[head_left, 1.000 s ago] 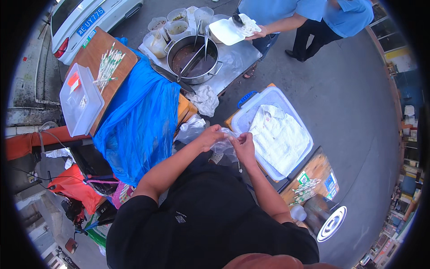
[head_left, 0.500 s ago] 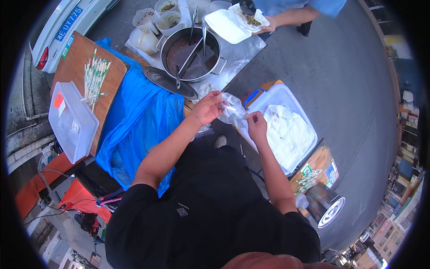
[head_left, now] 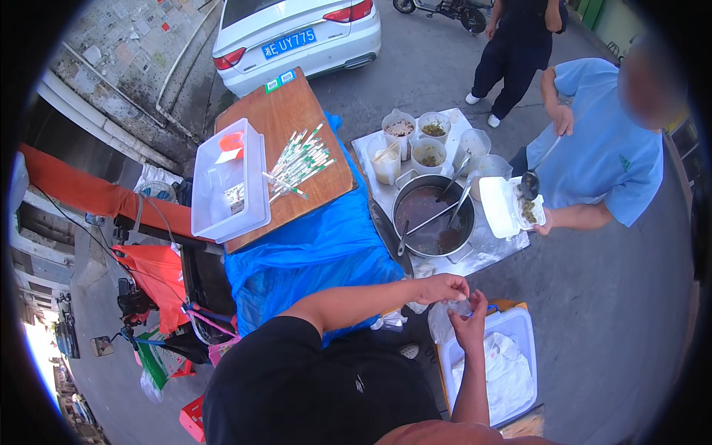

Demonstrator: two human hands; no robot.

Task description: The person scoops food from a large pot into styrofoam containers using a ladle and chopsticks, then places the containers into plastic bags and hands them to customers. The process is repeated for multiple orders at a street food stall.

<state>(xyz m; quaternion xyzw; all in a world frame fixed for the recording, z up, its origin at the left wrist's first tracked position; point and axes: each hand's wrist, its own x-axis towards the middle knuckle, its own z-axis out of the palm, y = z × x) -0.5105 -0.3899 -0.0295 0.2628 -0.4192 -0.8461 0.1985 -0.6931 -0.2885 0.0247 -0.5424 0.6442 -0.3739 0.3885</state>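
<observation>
A thin clear plastic bag point(head_left: 440, 323) is pinched between my two hands. My left hand point(head_left: 445, 287) has its fingers closed on the bag's upper edge. My right hand point(head_left: 470, 320) grips it close by, thumb and fingers curled in. Just below them is a white plastic tub point(head_left: 526, 334) holding a crumpled white sheet or bags point(head_left: 495, 374). Beyond my hands stands a large metal pot point(head_left: 451, 254) of dark broth, with utensils in it and a divider across. A person in a light blue shirt point(head_left: 604, 141) holds a white foam box point(head_left: 495, 206) and a black ladle point(head_left: 529, 184) over it.
Blue plastic sheeting point(head_left: 311, 256) lies left of my arm. A wooden board point(head_left: 297, 104) bears packaged chopsticks point(head_left: 304, 157) and a clear bin point(head_left: 259, 200). Several food tubs point(head_left: 400, 133) surround the pot. A white car point(head_left: 319, 63) and another person point(head_left: 519, 55) are farther off.
My view has swung up and left, bringing in more of the car and the people. My hands have come closer together, and the bag is more bunched between them.
</observation>
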